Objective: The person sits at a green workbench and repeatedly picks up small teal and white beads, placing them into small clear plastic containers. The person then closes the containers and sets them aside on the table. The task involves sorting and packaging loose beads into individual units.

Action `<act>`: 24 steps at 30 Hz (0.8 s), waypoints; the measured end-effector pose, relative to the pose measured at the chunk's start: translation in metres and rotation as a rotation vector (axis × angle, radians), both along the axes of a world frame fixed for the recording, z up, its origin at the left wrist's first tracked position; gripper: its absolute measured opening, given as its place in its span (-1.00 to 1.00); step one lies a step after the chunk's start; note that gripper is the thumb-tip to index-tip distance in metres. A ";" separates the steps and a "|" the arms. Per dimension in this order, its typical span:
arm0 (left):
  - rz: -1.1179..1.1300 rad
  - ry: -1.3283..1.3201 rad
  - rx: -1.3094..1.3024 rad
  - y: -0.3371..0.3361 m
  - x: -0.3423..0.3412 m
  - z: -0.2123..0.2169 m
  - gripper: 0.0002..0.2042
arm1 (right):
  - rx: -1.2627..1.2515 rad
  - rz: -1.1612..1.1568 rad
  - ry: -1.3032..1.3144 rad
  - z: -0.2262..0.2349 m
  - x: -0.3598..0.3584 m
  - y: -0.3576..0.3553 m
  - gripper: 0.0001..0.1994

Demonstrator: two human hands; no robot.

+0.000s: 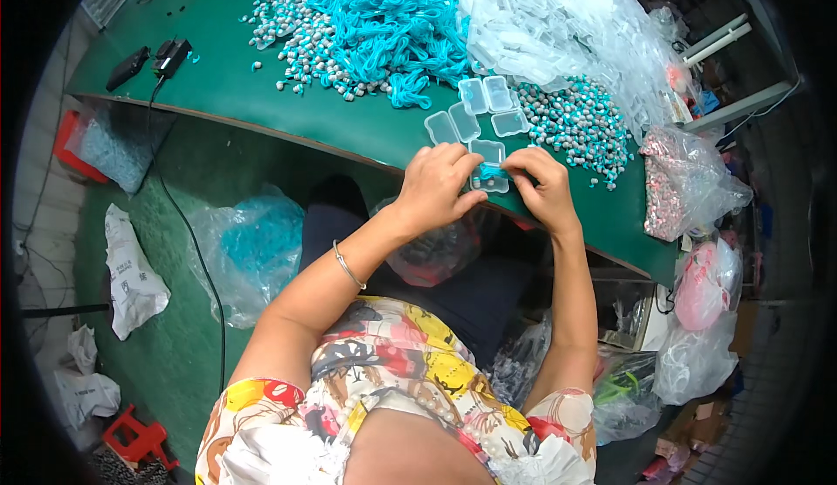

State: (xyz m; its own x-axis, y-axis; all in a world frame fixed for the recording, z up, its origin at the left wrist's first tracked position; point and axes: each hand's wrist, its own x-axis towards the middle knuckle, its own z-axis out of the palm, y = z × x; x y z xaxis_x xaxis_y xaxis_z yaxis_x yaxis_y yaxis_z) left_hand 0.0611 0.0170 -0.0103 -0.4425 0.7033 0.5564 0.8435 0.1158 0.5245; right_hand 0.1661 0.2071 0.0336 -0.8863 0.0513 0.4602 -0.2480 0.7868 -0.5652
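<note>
My left hand (438, 186) and my right hand (542, 184) meet at the near edge of the green table (261, 93). Between them they hold a small clear plastic case (489, 164), lid open, with a bit of blue cord (490, 172) pressed into it. Just beyond the case lie several more open clear cases (475, 110). Farther back sit a tangle of blue cords (384, 23), a spread of small grey and blue earplugs (301, 36), and a big heap of clear empty cases (558, 23).
More earplugs (575, 123) lie to the right of the cases. A clear bag of pinkish pieces (680, 180) rests on the table's right end. Black devices with a cable (153, 58) lie at the left. Plastic bags (253, 250) stand on the green floor.
</note>
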 end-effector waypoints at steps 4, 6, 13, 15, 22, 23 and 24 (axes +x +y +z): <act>-0.001 -0.026 0.017 0.002 0.001 0.000 -0.54 | 0.094 0.027 0.030 -0.010 -0.006 0.001 -0.81; 0.001 -0.049 0.001 0.002 0.001 0.002 -0.54 | 0.166 0.026 0.043 -0.011 -0.007 -0.001 -0.81; -0.025 -0.006 -0.009 0.000 0.001 0.002 -0.58 | 0.239 -0.111 0.062 -0.009 -0.004 -0.006 -0.84; -0.030 0.004 -0.009 0.001 0.001 0.002 -0.59 | 0.237 -0.192 0.033 -0.013 -0.006 -0.001 -0.84; -0.018 0.052 0.027 0.002 0.002 0.004 -0.60 | 0.203 -0.243 -0.132 -0.021 -0.015 0.005 -0.75; -0.021 0.056 0.015 0.002 0.002 0.004 -0.60 | 0.131 -0.219 -0.166 -0.020 -0.017 0.010 -0.74; -0.026 0.060 0.003 0.002 0.002 0.005 -0.59 | 0.060 -0.195 -0.200 -0.017 -0.019 0.011 -0.73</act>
